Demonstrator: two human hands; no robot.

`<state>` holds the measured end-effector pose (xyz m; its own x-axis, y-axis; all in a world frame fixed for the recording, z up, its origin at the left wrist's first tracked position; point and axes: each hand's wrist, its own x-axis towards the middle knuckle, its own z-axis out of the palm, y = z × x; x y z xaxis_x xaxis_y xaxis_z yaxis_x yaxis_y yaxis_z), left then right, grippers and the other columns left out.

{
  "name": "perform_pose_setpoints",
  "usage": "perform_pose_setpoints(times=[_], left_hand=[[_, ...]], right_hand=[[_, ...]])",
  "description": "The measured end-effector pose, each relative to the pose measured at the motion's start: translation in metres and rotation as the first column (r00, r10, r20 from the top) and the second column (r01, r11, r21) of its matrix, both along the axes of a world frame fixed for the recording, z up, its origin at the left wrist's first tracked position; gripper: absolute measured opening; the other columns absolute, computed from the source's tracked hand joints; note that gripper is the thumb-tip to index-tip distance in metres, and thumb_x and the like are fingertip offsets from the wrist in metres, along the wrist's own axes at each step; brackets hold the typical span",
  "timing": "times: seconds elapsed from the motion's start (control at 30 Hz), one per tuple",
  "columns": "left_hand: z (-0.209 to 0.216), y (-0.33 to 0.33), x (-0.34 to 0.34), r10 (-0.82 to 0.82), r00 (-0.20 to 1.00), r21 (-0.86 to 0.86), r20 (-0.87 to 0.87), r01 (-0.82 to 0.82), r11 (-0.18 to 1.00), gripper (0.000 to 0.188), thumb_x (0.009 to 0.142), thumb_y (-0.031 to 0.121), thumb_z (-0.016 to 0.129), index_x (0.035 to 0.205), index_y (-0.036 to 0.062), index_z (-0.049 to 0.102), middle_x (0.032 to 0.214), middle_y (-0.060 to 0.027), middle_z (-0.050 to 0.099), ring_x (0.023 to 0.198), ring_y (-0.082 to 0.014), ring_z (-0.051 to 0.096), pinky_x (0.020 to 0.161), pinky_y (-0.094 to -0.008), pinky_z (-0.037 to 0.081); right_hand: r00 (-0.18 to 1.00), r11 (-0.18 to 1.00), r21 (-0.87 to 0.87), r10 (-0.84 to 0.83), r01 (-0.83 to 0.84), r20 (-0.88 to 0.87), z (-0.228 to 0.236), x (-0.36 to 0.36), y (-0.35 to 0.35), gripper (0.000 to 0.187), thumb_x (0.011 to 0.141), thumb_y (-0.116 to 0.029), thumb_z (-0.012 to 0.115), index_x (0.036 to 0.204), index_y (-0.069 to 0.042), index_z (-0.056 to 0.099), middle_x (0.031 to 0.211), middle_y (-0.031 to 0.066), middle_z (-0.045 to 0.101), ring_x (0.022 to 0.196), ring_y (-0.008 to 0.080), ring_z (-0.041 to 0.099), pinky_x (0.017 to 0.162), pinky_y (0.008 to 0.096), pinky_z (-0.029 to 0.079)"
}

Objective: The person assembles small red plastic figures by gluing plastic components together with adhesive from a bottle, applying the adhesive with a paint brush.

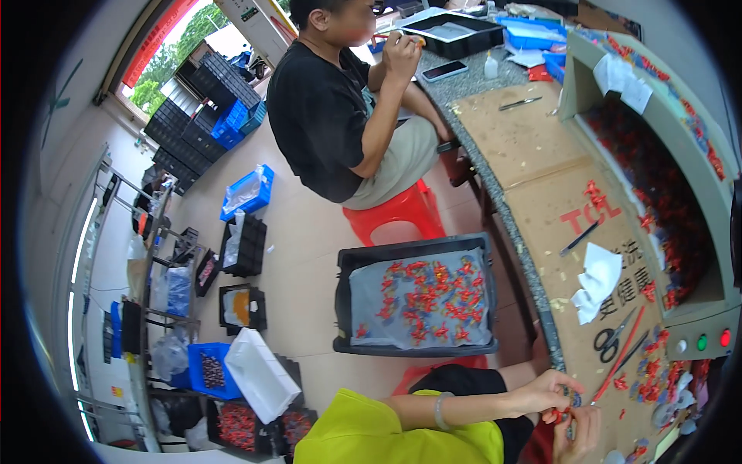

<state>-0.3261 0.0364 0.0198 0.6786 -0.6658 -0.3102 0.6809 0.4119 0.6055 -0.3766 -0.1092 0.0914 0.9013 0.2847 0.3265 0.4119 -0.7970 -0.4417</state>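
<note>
My left hand (545, 391), with a pale bracelet at the wrist, pinches a small red and dark-blue figure (571, 396) at the table's near edge. Just below it, my right hand (581, 435) has its fingers closed round the red lower part of the same cluster. Whether this is one piece or two is too small to tell. A thin red stick (620, 354), like a brush handle, slants over the cardboard; its lower end meets my right hand, and I cannot tell if it is held. Black scissors (611, 341) and a dark pen-like tool (635, 352) lie beside it.
Red and blue pieces (654, 370) are heaped at the right, below a box-like booth (715, 305) with lit buttons. Crumpled white tissue (597, 280) lies on the cardboard. A black crate (417, 353) of lined pieces stands on the floor. Another person (332, 116) sits on a red stool (394, 213).
</note>
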Motion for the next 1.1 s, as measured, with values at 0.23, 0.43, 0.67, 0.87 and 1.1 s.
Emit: perform_pose_setpoints(times=[0.23,0.43,0.67,0.87,1.1], left_hand=[[-0.016,0.014,0.003,0.007,0.997,0.027,-0.070,-0.005,1.000,0.044,0.080,-0.002,0.051,0.122,-0.0096,0.044,0.065,-0.0056,0.059,0.041,-0.0083,0.053,0.037,-0.0207,0.042],[-0.021,0.017,0.004,0.007,0.996,-0.008,-0.088,-0.007,1.000,0.045,0.079,-0.002,0.052,0.122,-0.0100,0.044,0.064,-0.0059,0.059,0.041,-0.0085,0.052,0.037,-0.0211,0.042],[-0.021,0.018,0.010,0.007,0.994,-0.026,-0.111,-0.010,1.000,0.043,0.079,-0.003,0.051,0.121,-0.0111,0.045,0.065,-0.0068,0.060,0.041,-0.0078,0.053,0.037,-0.0201,0.041],[-0.026,0.016,0.010,0.029,0.993,-0.062,-0.112,-0.036,0.997,0.042,0.080,-0.004,0.051,0.121,-0.0110,0.044,0.067,-0.0073,0.061,0.041,-0.0072,0.052,0.037,-0.0195,0.042],[-0.025,0.020,0.009,0.045,0.991,-0.075,-0.125,-0.055,0.996,0.041,0.081,-0.005,0.051,0.121,-0.0106,0.045,0.068,-0.0073,0.061,0.042,-0.0065,0.052,0.038,-0.0183,0.042]], right_hand=[[0.998,0.998,0.037,0.050,-0.048,-0.044,-0.011,0.015,0.016,0.024,0.074,0.005,0.067,0.096,-0.001,0.061,0.088,0.0150,0.060,0.080,0.0312,0.060,0.071,0.0379,0.050],[0.992,0.994,0.075,0.083,-0.076,-0.093,-0.013,0.017,0.018,0.024,0.074,0.005,0.066,0.097,0.001,0.060,0.089,0.0166,0.059,0.081,0.0327,0.058,0.071,0.0390,0.049],[0.992,0.994,0.089,0.074,-0.065,-0.101,-0.018,0.021,0.016,0.024,0.074,0.005,0.066,0.097,0.001,0.060,0.089,0.0166,0.058,0.081,0.0330,0.057,0.071,0.0396,0.049],[0.991,0.992,0.089,0.099,-0.092,-0.086,-0.018,0.027,0.014,0.021,0.076,0.004,0.065,0.096,0.001,0.061,0.087,0.0169,0.059,0.080,0.0328,0.058,0.070,0.0394,0.048],[0.993,0.991,0.100,0.097,-0.090,-0.066,-0.021,0.028,0.019,0.020,0.075,0.005,0.064,0.094,0.002,0.061,0.085,0.0169,0.059,0.077,0.0330,0.058,0.068,0.0392,0.049]])
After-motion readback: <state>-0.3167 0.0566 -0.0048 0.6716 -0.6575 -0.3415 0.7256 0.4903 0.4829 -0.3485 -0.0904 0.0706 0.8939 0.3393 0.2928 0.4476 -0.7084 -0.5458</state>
